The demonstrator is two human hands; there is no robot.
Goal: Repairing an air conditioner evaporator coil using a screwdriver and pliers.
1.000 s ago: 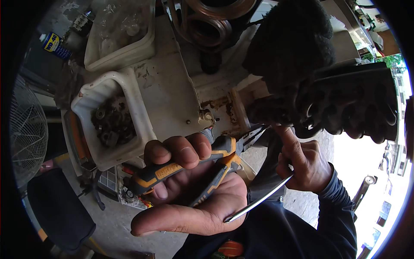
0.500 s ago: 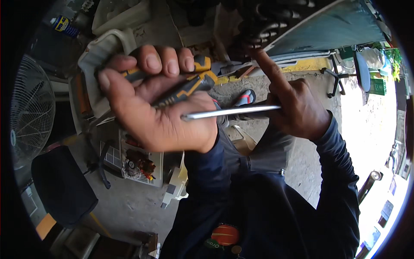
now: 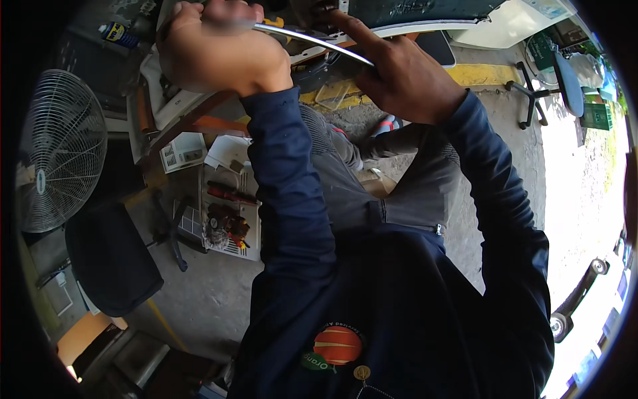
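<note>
My left hand [image 3: 222, 53], smeared by motion, is closed at the upper left. A yellow handle end of the grey-and-yellow pliers [image 3: 273, 22] peeks out past its fingers; the rest is hidden. My right hand [image 3: 415, 80] is at the upper middle, its index finger stretched toward a dark machine part [image 3: 319, 10] at the top edge. The other fingers curl round one end of a thin metal rod [image 3: 316, 41], which slants up and left to beside my left hand. Whether the rod has a handle is hidden in the right hand.
A metal fan [image 3: 63, 153] and a black chair [image 3: 113, 259] stand at left. Beside my left forearm is a white tray [image 3: 249, 226] with tools. A blue-and-yellow spray can [image 3: 118, 35] lies at upper left; a wheeled chair [image 3: 567, 83] is at upper right.
Both hands have moved up and away from my body, the left one turning so its palm no longer shows. The rod has travelled with my right hand and now slopes up to the left.
</note>
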